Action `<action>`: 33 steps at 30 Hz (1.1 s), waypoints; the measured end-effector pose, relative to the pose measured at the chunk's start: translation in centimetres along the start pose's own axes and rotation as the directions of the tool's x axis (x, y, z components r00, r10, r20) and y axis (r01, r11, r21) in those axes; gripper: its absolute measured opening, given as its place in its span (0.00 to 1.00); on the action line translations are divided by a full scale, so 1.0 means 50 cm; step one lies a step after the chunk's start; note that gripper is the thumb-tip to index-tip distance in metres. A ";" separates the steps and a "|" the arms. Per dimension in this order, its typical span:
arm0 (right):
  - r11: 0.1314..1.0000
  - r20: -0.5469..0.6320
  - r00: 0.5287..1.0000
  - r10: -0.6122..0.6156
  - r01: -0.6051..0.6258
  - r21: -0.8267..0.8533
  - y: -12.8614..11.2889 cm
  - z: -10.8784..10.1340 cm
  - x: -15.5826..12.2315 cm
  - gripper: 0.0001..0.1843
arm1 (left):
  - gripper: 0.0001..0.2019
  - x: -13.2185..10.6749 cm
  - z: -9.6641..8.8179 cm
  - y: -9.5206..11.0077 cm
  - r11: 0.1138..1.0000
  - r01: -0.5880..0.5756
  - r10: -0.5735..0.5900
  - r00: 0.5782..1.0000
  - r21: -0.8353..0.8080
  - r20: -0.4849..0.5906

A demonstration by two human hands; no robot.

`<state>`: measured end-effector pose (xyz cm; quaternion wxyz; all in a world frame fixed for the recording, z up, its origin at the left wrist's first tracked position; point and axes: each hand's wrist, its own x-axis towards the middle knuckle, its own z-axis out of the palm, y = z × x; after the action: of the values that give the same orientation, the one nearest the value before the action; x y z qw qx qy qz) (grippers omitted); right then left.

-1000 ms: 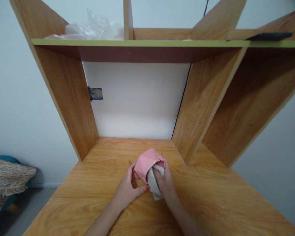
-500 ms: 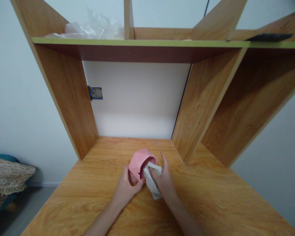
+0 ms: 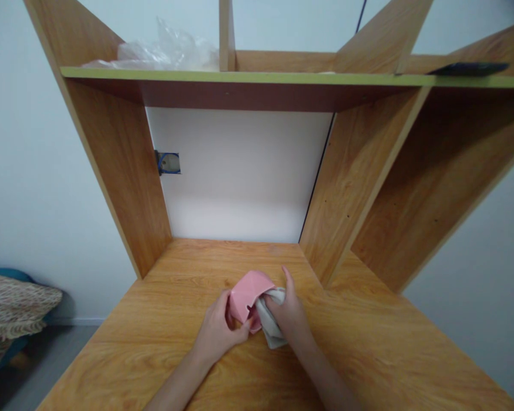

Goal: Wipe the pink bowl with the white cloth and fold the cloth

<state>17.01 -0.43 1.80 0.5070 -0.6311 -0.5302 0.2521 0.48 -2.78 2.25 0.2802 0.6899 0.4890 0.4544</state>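
Observation:
A pink faceted cup (image 3: 246, 291) is tipped on its side just above the wooden desk top (image 3: 163, 319), mouth toward my right hand. My left hand (image 3: 217, 331) is wrapped round the cup's lower side, thumb against its rim. My right hand (image 3: 288, 314) is closed on a pale grey cloth (image 3: 270, 325), pressing it into the mouth of the cup. One right finger sticks up above the cloth. The cloth's loose end hangs below my right palm.
Wooden side panels (image 3: 124, 177) rise at left and right of the desk nook, with a white back wall (image 3: 240, 177) and a small blue-edged socket (image 3: 168, 163). The green-edged shelf (image 3: 240, 75) above carries a crumpled clear plastic bag (image 3: 163, 48) and a dark flat object (image 3: 469, 68).
The cup has been turned and lowered in my left hand, so its mouth now faces more toward my right hand. My right hand has pushed the cloth further in.

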 end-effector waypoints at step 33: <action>0.986 -0.037 0.999 -0.026 0.032 0.166 0.039 0.030 0.002 0.41 | 0.22 0.002 0.015 -0.017 0.996 0.074 -0.073 0.997 -0.054 0.021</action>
<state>16.55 0.37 -0.48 0.5707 -0.5832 -0.5074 0.2771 0.80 -2.33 1.25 0.3200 0.6677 0.4989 0.4504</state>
